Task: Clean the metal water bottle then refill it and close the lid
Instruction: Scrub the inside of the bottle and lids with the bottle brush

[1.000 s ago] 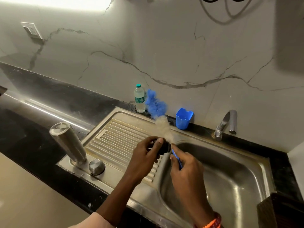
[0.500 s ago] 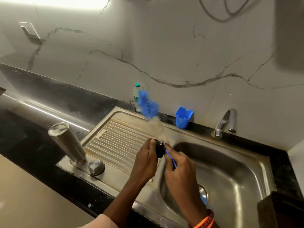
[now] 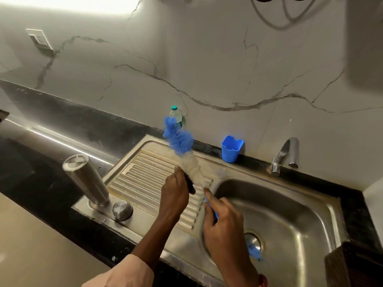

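Note:
The metal water bottle (image 3: pixel 86 180) stands upside down at the front left corner of the draining board. A rounded steel cap (image 3: pixel 122 210) lies right beside it. My left hand (image 3: pixel 175 192) grips a small black lid (image 3: pixel 190 184) over the ribbed drainer. My right hand (image 3: pixel 222 222) holds the blue handle of a bottle brush (image 3: pixel 182 150). Its white and blue bristles slant up to the left past the lid. Whether the bristles touch the lid I cannot tell.
The steel sink basin (image 3: pixel 290 216) lies to the right with a tap (image 3: pixel 285 154) behind it. A blue cup (image 3: pixel 231 149) and a small plastic bottle (image 3: pixel 175 116) stand along the back ledge. A dark box (image 3: pixel 352 268) fills the bottom right corner.
The brush has slid up and to the left past the lid, and my left hand has turned the lid more edge-on. The metal bottle and cap stayed put.

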